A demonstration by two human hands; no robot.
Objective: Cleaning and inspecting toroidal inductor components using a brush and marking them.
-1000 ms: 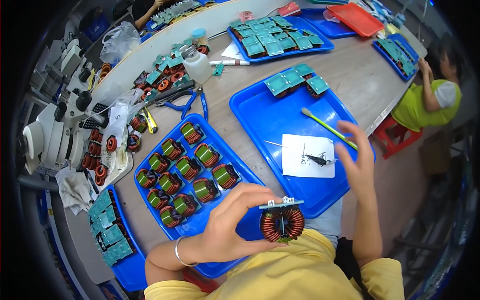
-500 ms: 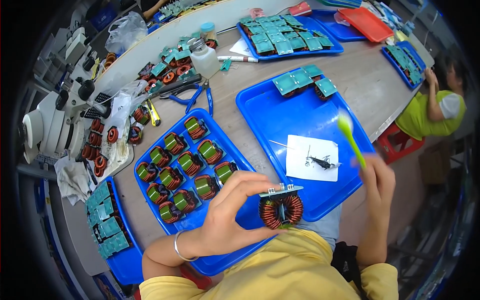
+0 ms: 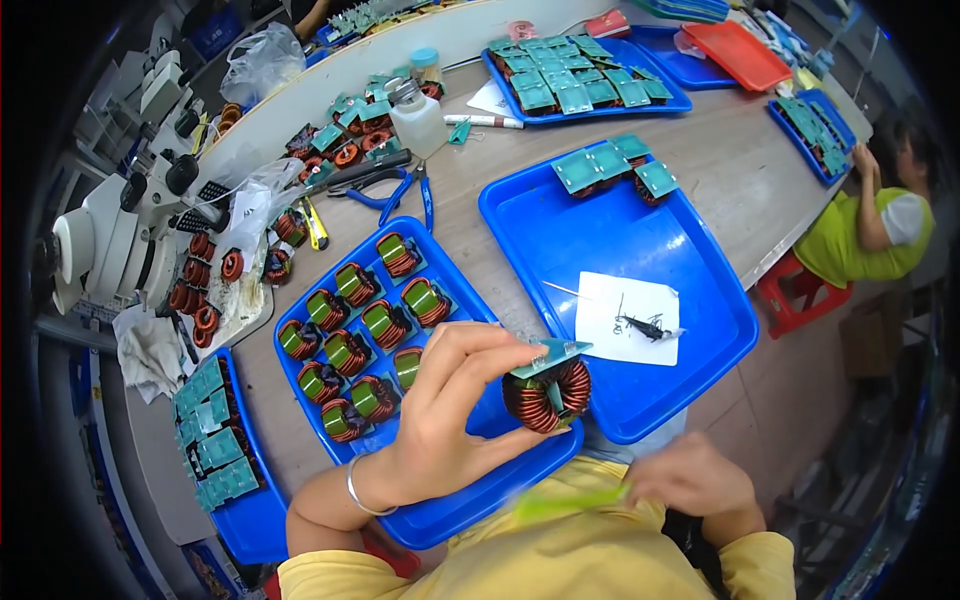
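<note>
Compared with half a second earlier, the right hand has dropped from beside the right-hand tray to the lower centre of the frame, close to the yellow shirt; the green stick that stood upright in it now lies nearly level and is motion-blurred. The left hand and its coil remain at lower centre.

The coil, a copper-wound ring with a small green board on top, is pinched between thumb and the fingers of the left hand, above the near edge of the left blue tray. Its ring face points toward the camera and slightly down; the board's long side runs left to right, tilted up at the right.

The right hand's fingers are closed around the stick, though blur hides the exact grip.

The left tray carries rows of similar coils. The right blue tray holds a white paper and three boarded coils at its far end. Both trays lie on the bench.
</note>
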